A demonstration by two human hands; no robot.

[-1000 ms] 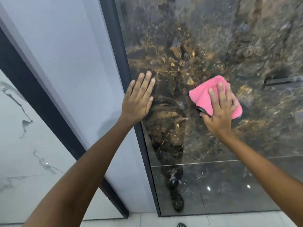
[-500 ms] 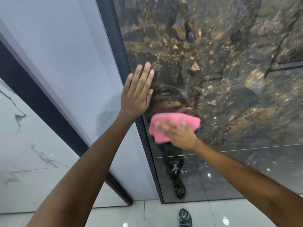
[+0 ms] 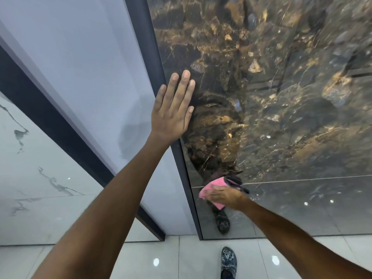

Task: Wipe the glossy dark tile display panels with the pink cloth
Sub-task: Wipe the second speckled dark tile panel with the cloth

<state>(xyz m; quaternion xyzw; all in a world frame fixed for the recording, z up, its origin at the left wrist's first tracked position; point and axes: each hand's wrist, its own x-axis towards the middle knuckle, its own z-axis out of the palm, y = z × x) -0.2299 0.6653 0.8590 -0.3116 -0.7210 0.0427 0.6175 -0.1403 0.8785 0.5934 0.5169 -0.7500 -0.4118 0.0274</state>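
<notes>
Head view: right hand [image 3: 225, 196] fingers flat on pink cloth [image 3: 213, 185], left hand [image 3: 171, 111] fingers straight, upward on dark panel [image 3: 281, 117].

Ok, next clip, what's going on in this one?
A person is wiping a glossy dark marble-look tile panel in a showroom display. The right hand presses a pink cloth flat against the panel low down, near its left edge, about where a thin joint line crosses. The left hand rests open, fingers straight, higher up on the panel's dark frame. One shoe shows on the white floor below.
</notes>
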